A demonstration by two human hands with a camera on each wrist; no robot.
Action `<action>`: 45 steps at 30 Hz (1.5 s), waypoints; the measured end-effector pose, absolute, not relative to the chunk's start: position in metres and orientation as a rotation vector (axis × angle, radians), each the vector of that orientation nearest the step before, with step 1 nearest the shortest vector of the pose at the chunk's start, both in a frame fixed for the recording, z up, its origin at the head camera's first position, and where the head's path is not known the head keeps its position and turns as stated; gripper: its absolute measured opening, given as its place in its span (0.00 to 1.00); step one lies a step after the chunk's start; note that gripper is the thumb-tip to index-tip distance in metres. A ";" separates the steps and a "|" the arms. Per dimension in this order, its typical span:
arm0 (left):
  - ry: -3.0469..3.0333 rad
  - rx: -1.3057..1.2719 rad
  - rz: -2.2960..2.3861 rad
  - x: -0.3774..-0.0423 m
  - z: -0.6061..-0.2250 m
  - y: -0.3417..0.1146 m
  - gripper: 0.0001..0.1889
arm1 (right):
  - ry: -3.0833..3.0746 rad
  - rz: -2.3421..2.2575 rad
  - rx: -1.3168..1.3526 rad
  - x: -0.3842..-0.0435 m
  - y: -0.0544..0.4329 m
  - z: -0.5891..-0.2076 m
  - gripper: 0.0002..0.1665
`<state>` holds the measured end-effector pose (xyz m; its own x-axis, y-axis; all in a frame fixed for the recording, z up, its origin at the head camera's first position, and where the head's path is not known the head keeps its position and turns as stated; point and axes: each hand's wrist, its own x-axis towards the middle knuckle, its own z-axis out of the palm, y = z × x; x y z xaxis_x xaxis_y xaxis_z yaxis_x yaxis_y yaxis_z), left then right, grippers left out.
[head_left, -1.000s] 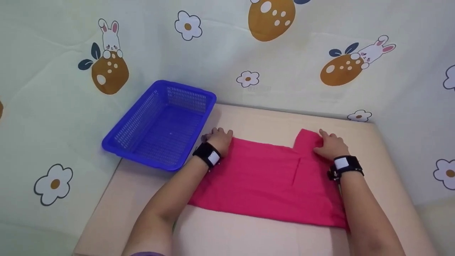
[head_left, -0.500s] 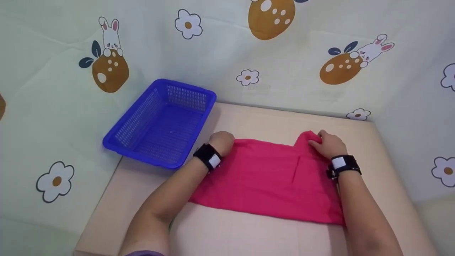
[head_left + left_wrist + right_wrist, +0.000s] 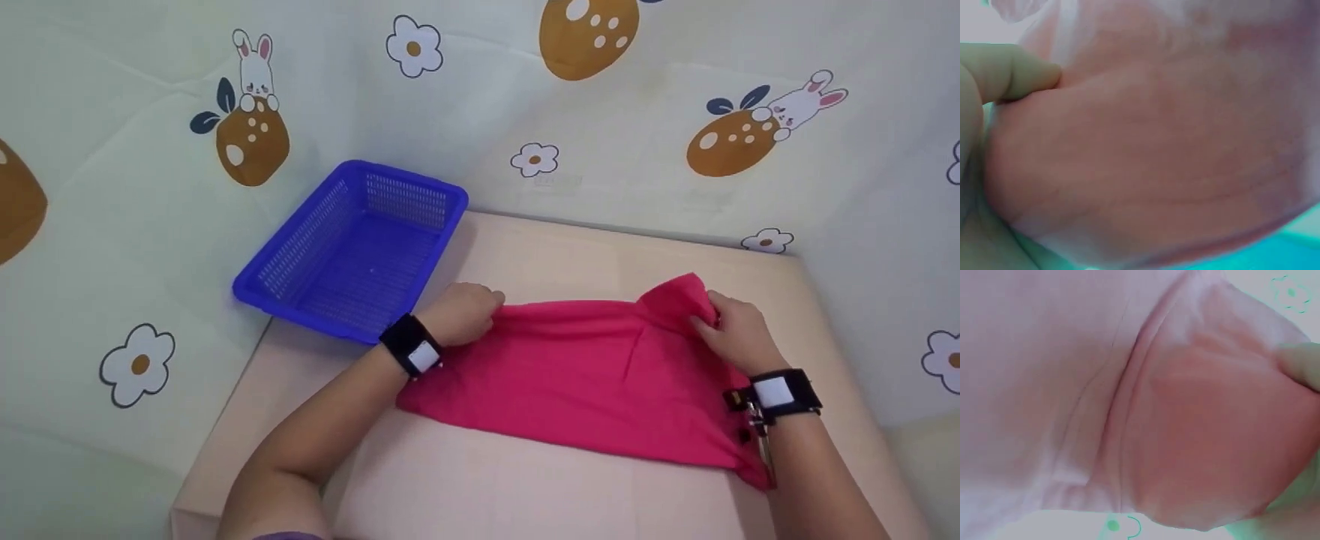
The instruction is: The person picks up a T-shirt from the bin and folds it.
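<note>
Pale cream tabletop (image 3: 555,259), bordered at left, back and right by a greyish-green wall covering (image 3: 480,105). Creased in places, with a faint vertical bend near the left of the back. Printed with rabbits (image 3: 256,75), spotted brown fruits (image 3: 731,142) and white brown-centred flowers (image 3: 415,46). Along the tabletop's far edge, a dark thin line against the wall covering; at front left, a squared corner.

On the tabletop, at middle to right: pink cloth (image 3: 570,375), spread wide, front edge lying slantwise along the surface. Near its right part, a short dark line; seam or fold, cannot tell.

At the cloth's far left: left hand (image 3: 461,311), with fingers closed over the edge and holding it; confirmed in the left wrist view, blurred. At far right: right hand (image 3: 739,334), with fingers narrow and pinching a raised flap of the same cloth. Between the two hands, upper edge drawn nearly straight.

At back left: blue basket (image 3: 373,259), slotted sides, rim reaching past the tabletop's left edge in the head view. Just beside the left hand.

On both wrists, black bands (image 3: 411,346) with white patches. At bottom, a bit of purple sleeve (image 3: 289,536).
</note>
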<state>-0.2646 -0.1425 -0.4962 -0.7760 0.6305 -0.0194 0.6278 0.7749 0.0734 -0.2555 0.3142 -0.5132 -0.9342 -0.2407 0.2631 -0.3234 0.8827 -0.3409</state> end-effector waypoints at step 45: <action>2.838 0.901 0.069 -0.194 -0.510 -0.155 0.14 | -3.383 0.378 0.309 -0.124 0.257 -0.494 0.43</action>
